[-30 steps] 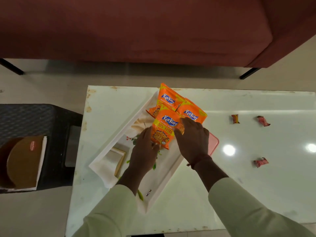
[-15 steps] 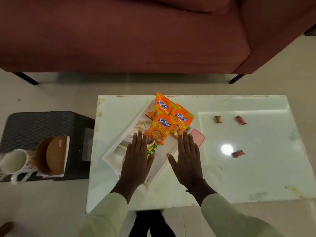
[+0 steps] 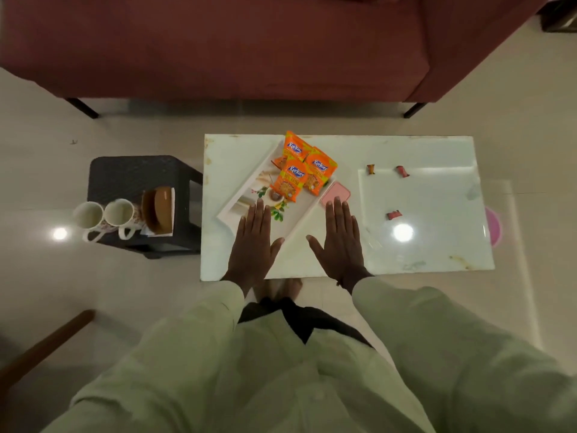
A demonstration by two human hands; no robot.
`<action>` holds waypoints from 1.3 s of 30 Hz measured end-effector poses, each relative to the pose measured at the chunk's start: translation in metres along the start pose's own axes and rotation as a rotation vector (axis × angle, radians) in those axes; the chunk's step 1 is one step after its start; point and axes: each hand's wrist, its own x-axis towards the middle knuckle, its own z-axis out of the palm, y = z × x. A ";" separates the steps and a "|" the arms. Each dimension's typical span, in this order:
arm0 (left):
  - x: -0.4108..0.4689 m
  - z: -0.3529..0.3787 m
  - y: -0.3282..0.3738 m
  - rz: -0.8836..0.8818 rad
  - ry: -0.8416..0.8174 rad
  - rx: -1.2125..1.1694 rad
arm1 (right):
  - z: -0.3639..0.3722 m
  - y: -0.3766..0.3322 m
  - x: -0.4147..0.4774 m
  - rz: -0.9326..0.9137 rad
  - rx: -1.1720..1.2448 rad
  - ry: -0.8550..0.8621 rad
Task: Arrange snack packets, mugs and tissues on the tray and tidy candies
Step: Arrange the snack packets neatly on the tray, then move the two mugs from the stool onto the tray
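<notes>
Three orange snack packets [image 3: 304,168] overlap at the tray's [image 3: 246,189] 12 o'clock end. Three wrapped candies lie on the counter [image 3: 437,214]: two at 1 o'clock [image 3: 370,169] [image 3: 402,171], one at 3 o'clock [image 3: 393,215]. Two white mugs [image 3: 89,215] [image 3: 120,214] stand on the dark stool [image 3: 131,176] at 9 o'clock.

I see a dim, warm-toned room lit from overhead. One ceiling lamp glares as a round white spot on the glossy table [image 3: 437,245], near a candy [image 3: 393,215], and a second spot shines on the floor [image 3: 59,233] beside the mugs [image 3: 103,214]. The sofa [image 3: 218,42] is dark, its underside in deep shadow. My wide lens bends the edges, so the table's sides splay outward. Sleeves [image 3: 468,354] at the bottom look soft and smeared. Both hands [image 3: 253,242] read dark but sharp enough; packet [image 3: 293,179] print is legible, slightly fuzzy.
</notes>
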 end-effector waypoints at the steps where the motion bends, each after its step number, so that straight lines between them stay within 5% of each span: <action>1: -0.006 -0.003 -0.001 -0.002 0.004 -0.004 | -0.003 -0.002 -0.005 0.000 0.001 0.004; 9: -0.027 -0.018 -0.043 -0.095 0.042 -0.003 | -0.012 -0.050 -0.003 -0.086 0.014 0.014; 19: -0.076 -0.075 -0.179 -0.232 0.189 -0.053 | 0.020 -0.217 0.014 -0.220 0.048 0.024; 30: -0.147 -0.127 -0.415 -0.179 0.156 0.029 | 0.104 -0.459 -0.001 -0.191 0.126 0.009; 39: -0.163 -0.133 -0.463 -0.170 0.096 -0.099 | 0.120 -0.519 -0.013 -0.107 0.138 0.021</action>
